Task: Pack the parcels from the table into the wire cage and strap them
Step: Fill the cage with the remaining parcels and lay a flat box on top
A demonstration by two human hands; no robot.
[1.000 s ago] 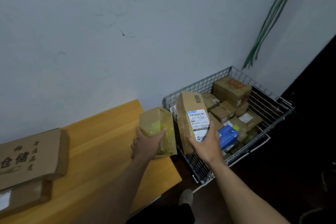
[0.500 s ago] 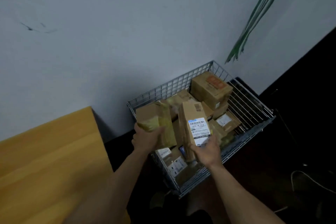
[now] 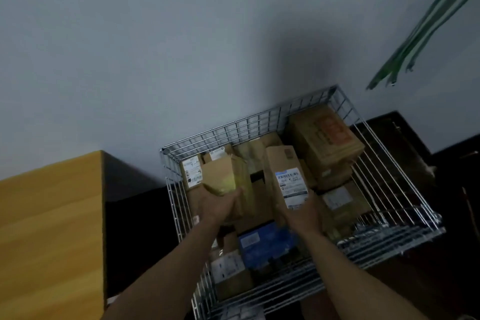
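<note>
- Over the cage (image 3: pixel 235 126), each hand held one parcel above the load; neither parcel was set down.
- Left hand (image 3: pixel 220 206) gripped the near end of the taped box (image 3: pixel 220 174), thumb across its yellow-taped face. The box lay ahead of the grip, over the cage's left half.
- Right hand (image 3: pixel 302 213) clasped the near end of the long box (image 3: pixel 284 174), label up. Its long axis ran away from the wearer toward the wall (image 3: pixel 181 34), with the whole length ahead of the grip.
- Key relation: the long box hung just beside the big box (image 3: pixel 327 138) in the far right corner, roughly parallel to it. Could not tell if they touched. Right hand was nearer that side, left hand nearer the left wire wall.
- Between the two held boxes, a flat cardboard face showed lower down. Judged it the likeliest landing spot, with the long box going down lengthwise as held.
- Surface: an uneven bed of cartons, several labels up, with a blue parcel (image 3: pixel 265 241) nearest the wearer, between the forearms. Expected some tilt on landing.
- Room: the load sat below the rim on the near side, and the big box stood highest. Space judged enough for both parcels.
- Table (image 3: pixel 52 215) stood to the left, with a dark gap between it and the cage.
- Green strips (image 3: pixel 428 21) hung down the wall above the right corner. Strapping judged not yet begun.
</note>
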